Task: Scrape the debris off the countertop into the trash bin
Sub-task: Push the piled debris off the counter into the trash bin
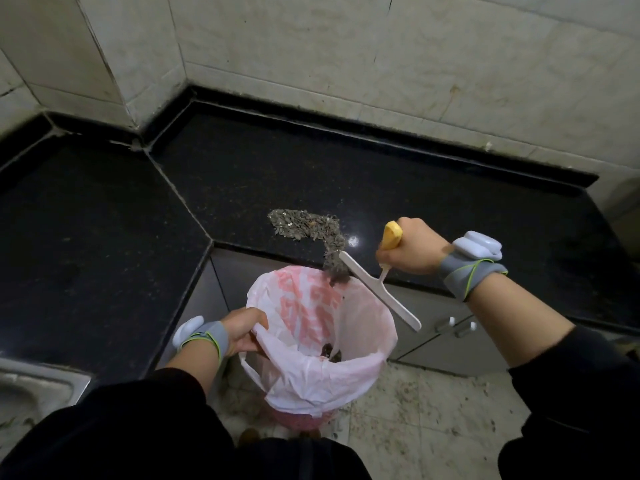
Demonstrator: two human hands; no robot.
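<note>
Debris (pixel 304 225) – a grey heap of what look like seed husks – is lying on the black countertop (pixel 415 188) close to its near edge. From the heap's right end a blurred stream is spilling over that edge into the trash bin (pixel 387 344) just below. The bin is sitting on the floor (pixel 433 410) against the cabinet doors (pixel 450 337). It is lined with a white plastic bag (pixel 311 375) printed in red, and a few dark bits are showing at the bottom. The right hand (pixel 412 247) is gripping the yellow handle of a scraper (pixel 377 294), fingers curled round it. The scraper's long white blade is slanting from the counter edge, where it is touching the falling stream, down and to the right over the bin's far rim. The left hand (pixel 242 330) is holding the bag's left rim, with its thumb hooked over the plastic – whether it is also touching the bin itself I cannot tell. Both wrists are wearing grey wristbands (pixel 474 261) with pale devices strapped on, and dark sleeves are covering the forearms below them. A steel sink (pixel 34 386) is showing at the near left. Pale wall tiles (pixel 311 46) are rising behind the counter, and the speckled floor is looking littered around the bin.
</note>
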